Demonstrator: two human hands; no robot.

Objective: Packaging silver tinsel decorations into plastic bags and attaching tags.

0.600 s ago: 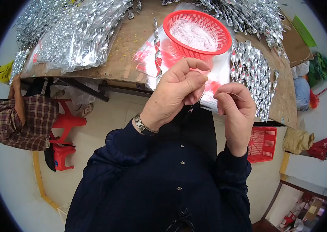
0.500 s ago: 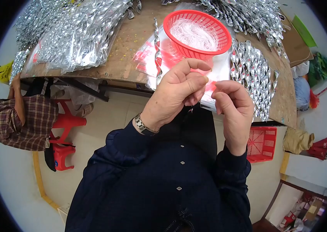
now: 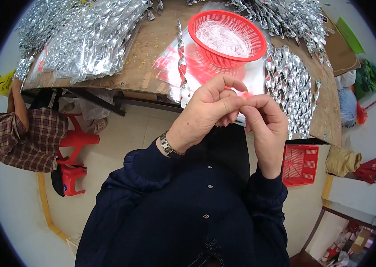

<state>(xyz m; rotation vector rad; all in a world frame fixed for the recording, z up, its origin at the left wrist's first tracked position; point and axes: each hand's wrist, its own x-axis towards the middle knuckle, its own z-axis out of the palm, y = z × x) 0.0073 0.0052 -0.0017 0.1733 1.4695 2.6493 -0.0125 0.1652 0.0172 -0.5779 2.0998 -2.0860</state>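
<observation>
My left hand (image 3: 210,107) and my right hand (image 3: 268,129) meet at their fingertips in front of the table edge. Both are closed in a pinch, thumb against forefinger; whatever lies between them is too small to make out. Just beyond them stands a red plastic basket (image 3: 260,54) with a loose coil of white string (image 3: 222,39) inside. The basket rests on flat red-and-clear plastic bags (image 3: 166,66). Left of it, a single twisted silver foil strip (image 3: 181,58) lies lengthwise over the bags. More twisted silver strips (image 3: 288,84) are spread right of the basket.
On the wooden table (image 3: 145,66), bagged silver strips (image 3: 94,44) fill the left and another heap (image 3: 281,20) the far right. A red crate (image 3: 301,165) sits on the floor at right. At left, another person (image 3: 28,138) sits near red stools (image 3: 73,178).
My hands were slightly apart and now touch at the fingertips. The right hand has shifted a little to the left, and its fingers have closed against the left thumb.
</observation>
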